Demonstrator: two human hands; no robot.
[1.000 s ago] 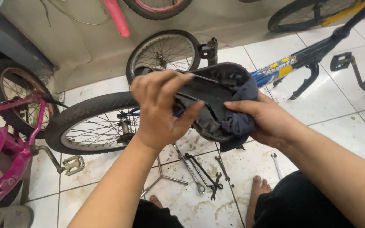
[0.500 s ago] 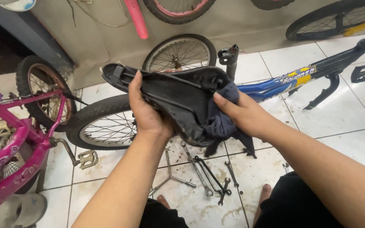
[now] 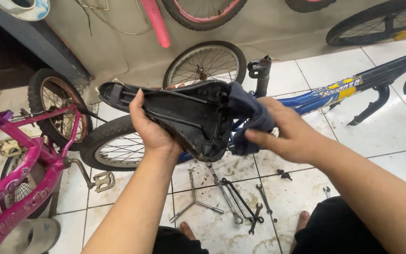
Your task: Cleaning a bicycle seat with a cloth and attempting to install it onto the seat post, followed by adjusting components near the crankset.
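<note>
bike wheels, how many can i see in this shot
6, some cut off. One behind the seat, one under the left hand, one by the pink bike, one beneath its frame, two along the top edge. More may be hidden.

Bright even indoor light, soft short shadows, mild glare on pale floor tiles (image 3: 391, 131), sharp focus, slight wide-angle edge distortion

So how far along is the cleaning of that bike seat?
Done: the saddle is off the blue bike. In hand: left hand holds it underside up, right hand presses a dark cloth against it. Left: grime still shows; refitting remains.
</note>
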